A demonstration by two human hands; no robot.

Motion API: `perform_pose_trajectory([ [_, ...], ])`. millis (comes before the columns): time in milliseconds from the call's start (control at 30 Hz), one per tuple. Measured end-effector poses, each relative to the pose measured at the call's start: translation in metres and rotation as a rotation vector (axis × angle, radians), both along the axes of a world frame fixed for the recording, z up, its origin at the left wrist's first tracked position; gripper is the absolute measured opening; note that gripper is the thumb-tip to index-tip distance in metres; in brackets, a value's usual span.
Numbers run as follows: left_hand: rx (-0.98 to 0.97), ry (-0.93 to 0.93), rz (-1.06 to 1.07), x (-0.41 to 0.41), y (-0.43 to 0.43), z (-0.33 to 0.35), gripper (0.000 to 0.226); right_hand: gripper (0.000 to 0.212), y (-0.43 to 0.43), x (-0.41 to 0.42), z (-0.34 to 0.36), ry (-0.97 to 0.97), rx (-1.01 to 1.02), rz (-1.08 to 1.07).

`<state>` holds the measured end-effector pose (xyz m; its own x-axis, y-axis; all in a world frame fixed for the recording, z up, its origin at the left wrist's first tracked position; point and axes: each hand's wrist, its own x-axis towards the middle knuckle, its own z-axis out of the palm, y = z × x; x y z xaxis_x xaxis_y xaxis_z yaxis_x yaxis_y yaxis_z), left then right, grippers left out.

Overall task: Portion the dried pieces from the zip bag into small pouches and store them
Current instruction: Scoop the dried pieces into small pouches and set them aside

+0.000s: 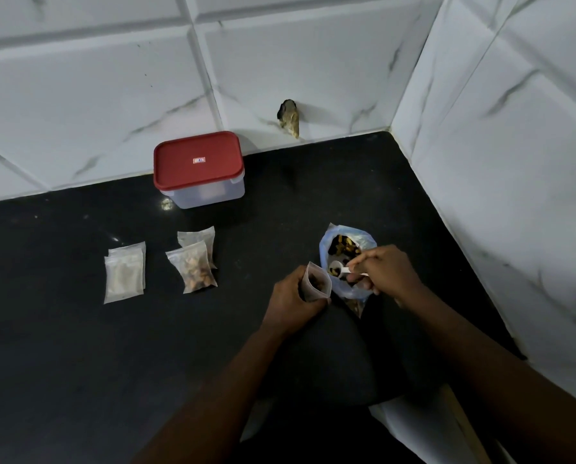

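Note:
An open zip bag (363, 241) with dark and yellowish dried pieces stands on the black counter at centre right. My right hand (385, 271) grips a small white spoon (337, 267) holding a few dark pieces over the bag's mouth. Just left of the bag, my left hand (293, 301) holds a small clear pouch (320, 284) upright with its mouth open. Two filled pouches (194, 267) lie overlapping further left. A small stack of empty pouches (125, 272) lies left of those.
A clear plastic box with a red lid (198, 162) stands shut at the back against the tiled wall. A broken hole in the tile (290, 118) sits above the counter's back edge. A tiled wall closes the right side. The counter's front edge runs below my arms.

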<state>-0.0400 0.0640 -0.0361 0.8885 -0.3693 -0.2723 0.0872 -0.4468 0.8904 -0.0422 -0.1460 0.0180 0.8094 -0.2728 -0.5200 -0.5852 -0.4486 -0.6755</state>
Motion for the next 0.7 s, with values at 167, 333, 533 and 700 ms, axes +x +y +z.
perform_pose_trajectory([
  [167,-0.005,0.014,-0.011,0.002,0.001,-0.001,0.042,0.011,-0.006,0.001,0.001,0.083,0.258,-0.229],
  [333,-0.016,0.035,-0.026,0.002,0.002,-0.001,0.043,0.016,-0.015,-0.005,0.001,0.111,0.392,-0.249],
  [533,-0.021,0.005,-0.039,0.000,0.004,0.001,0.043,0.017,-0.017,-0.013,0.002,0.102,0.439,-0.248],
  [700,-0.018,-0.020,-0.020,0.000,0.010,0.004,0.044,0.022,-0.017,-0.027,0.007,0.012,0.539,-0.291],
])
